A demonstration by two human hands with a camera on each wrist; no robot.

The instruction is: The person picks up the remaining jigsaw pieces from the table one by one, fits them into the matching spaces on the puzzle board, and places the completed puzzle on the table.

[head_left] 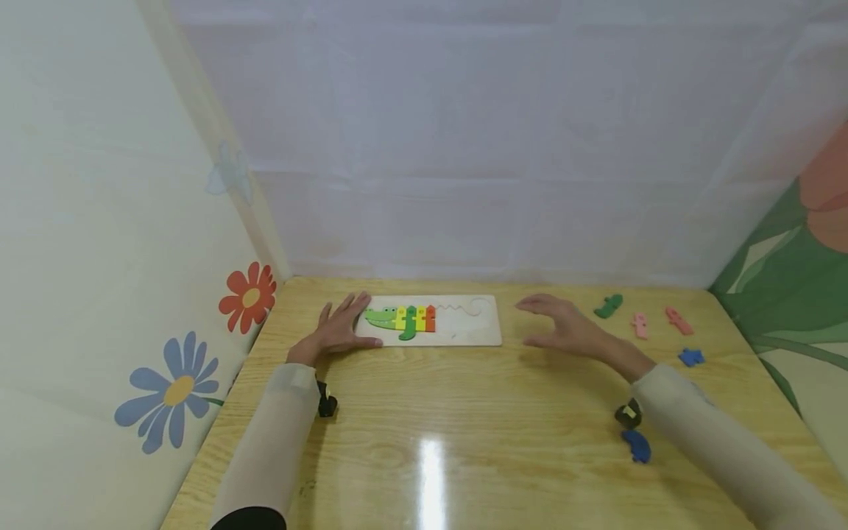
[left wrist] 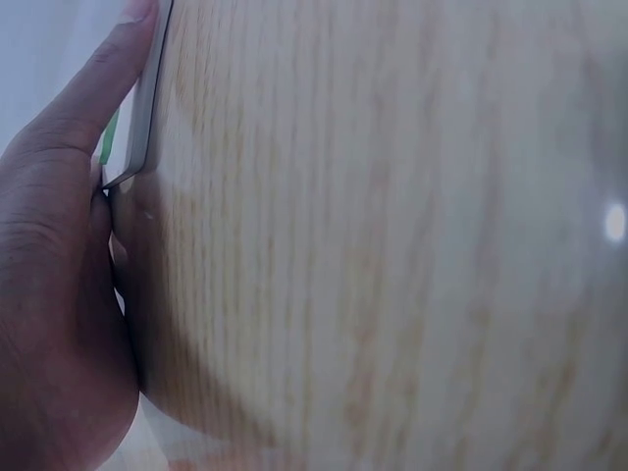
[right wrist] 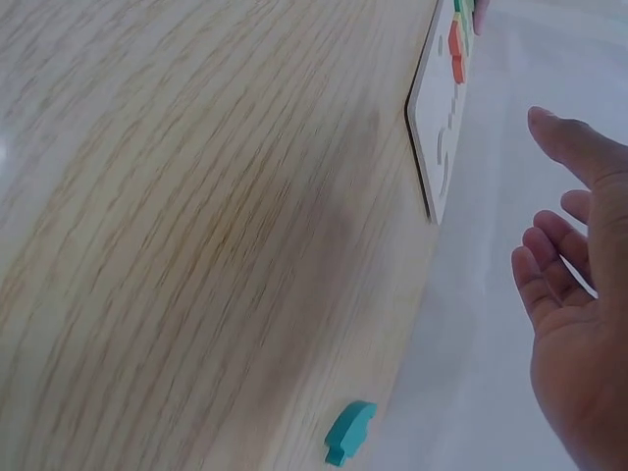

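Note:
A white wooden puzzle board (head_left: 477, 327) lies flat near the back of the table. Its left part carries crocodile pieces: a green head (head_left: 380, 317), yellow sections, a green section with a leg (head_left: 411, 322) and an orange section (head_left: 430, 319). My left hand (head_left: 338, 327) rests on the board's left end, fingers spread at the far corner and thumb on the near edge. The left wrist view shows that thumb (left wrist: 98, 83) lying straight on the board. To the right of the board, my right hand (head_left: 566, 327) is held above the table, thumb and fingers apart, holding nothing.
Loose pieces lie at the right: a green one (head_left: 608, 306), a pink one (head_left: 639, 325), a red one (head_left: 679, 320) and a blue one (head_left: 691, 357). Another blue piece (head_left: 637, 446) lies beside the right forearm. Fabric walls (head_left: 464, 147) stand behind and beside the table.

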